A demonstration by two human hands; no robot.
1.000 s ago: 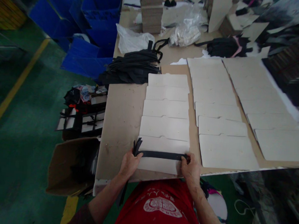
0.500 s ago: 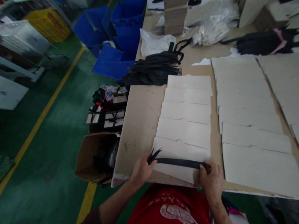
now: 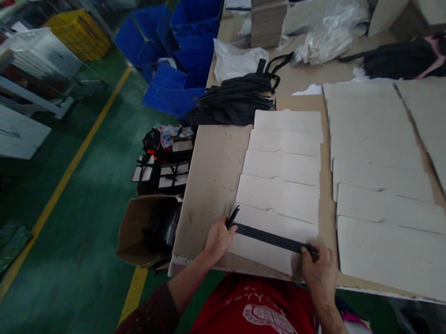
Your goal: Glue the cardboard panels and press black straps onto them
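Strip [image 3: 268, 237], lower centre: black. Cards [image 3: 278, 194], centre: off-white. Garment [image 3: 232, 310], bottom centre: red (a white emblem and white lettering on it). Sleeve [image 3: 151, 312], bottom left: dark, dotted. Bins [image 3: 194, 25], upper left: blue. Crate [image 3: 79, 32], upper left: yellow. Floor [image 3: 99, 194], left: green, yellow-striped.

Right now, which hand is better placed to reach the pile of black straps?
Probably the left hand: it is by the left edge of the pale cards, nearer the black straps. The right hand is farther off; both hold a black strip.
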